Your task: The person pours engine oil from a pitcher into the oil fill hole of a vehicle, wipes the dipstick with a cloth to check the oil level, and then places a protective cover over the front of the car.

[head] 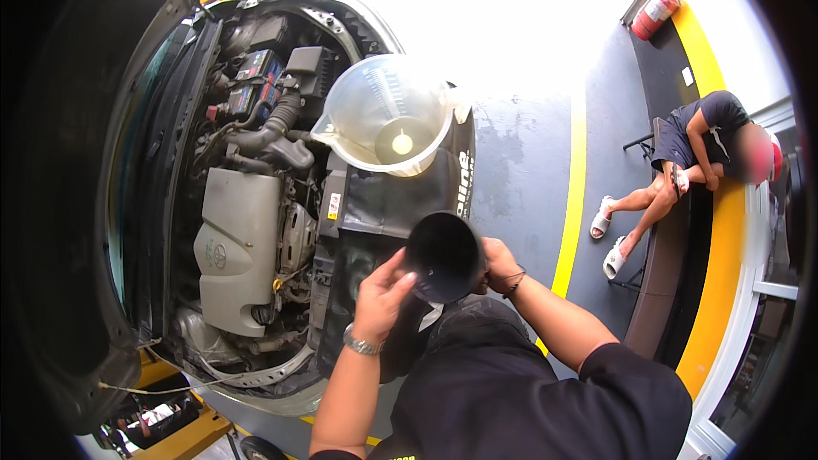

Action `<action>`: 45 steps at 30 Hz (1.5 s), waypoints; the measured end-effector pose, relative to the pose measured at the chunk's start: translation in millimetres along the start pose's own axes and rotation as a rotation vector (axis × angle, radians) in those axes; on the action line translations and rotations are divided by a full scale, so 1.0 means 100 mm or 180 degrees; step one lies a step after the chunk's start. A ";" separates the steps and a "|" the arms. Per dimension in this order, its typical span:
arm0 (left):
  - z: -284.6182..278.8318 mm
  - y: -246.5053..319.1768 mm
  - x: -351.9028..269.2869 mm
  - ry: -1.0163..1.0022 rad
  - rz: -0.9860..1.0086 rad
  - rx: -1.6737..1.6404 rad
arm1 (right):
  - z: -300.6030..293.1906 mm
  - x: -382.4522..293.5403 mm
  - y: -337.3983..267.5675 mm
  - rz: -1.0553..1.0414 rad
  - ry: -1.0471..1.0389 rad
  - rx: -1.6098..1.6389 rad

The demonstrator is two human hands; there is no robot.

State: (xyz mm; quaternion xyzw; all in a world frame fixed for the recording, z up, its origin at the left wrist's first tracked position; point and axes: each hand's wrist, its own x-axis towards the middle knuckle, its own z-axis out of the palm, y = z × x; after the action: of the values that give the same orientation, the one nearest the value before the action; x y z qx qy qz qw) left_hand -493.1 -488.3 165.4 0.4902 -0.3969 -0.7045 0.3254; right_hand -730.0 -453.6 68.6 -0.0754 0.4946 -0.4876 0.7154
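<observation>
Both hands hold a black round container or funnel [445,257] in front of my body, its wide dark mouth facing up. The fingers of my left hand [381,297] are on its left side, and my right hand [500,266] grips the opposite side, with part of those fingers hidden. Just beyond it, a translucent plastic measuring jug [386,112] with a spout and scale marks stands on the black fender cover [383,204] over the car's front. Left of the cover lies the open engine bay, with a grey plastic engine cover [236,252] and a yellow dipstick handle [277,285].
The raised hood [70,160] is at the left, with a thin prop rod [172,390] near its lower end. A car battery [255,80] sits in the bay. At the right, a person [696,134] sits on a bench by the wall, below a red fire extinguisher [655,14].
</observation>
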 end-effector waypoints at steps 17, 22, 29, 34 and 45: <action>2.13 0.49 2.48 0.1229 0.0892 -0.2214 | -1.91 -0.45 -0.02 -0.0563 -0.0299 0.1728; 1.49 0.43 1.42 0.0381 0.0015 -0.1836 | -1.70 -0.16 -0.02 -0.0555 0.0043 0.1706; 0.30 0.33 -0.92 0.0110 0.0534 -0.1227 | -0.66 0.19 -0.11 -0.0288 -0.0850 0.1410; -0.09 0.09 -2.54 0.0897 0.0898 -0.1232 | -0.38 0.69 0.43 0.0825 -0.2273 0.1269; 1.00 -1.23 -5.12 0.3115 0.2020 -0.1624 | 1.15 -0.97 2.12 0.2603 -0.0744 -0.0519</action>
State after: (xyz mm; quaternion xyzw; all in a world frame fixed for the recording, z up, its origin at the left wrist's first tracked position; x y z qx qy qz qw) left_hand -439.1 27.7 299.5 0.5209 -0.1479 -0.3407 0.7686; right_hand -511.4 -312.7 62.4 0.0158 0.4364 -0.1115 0.8927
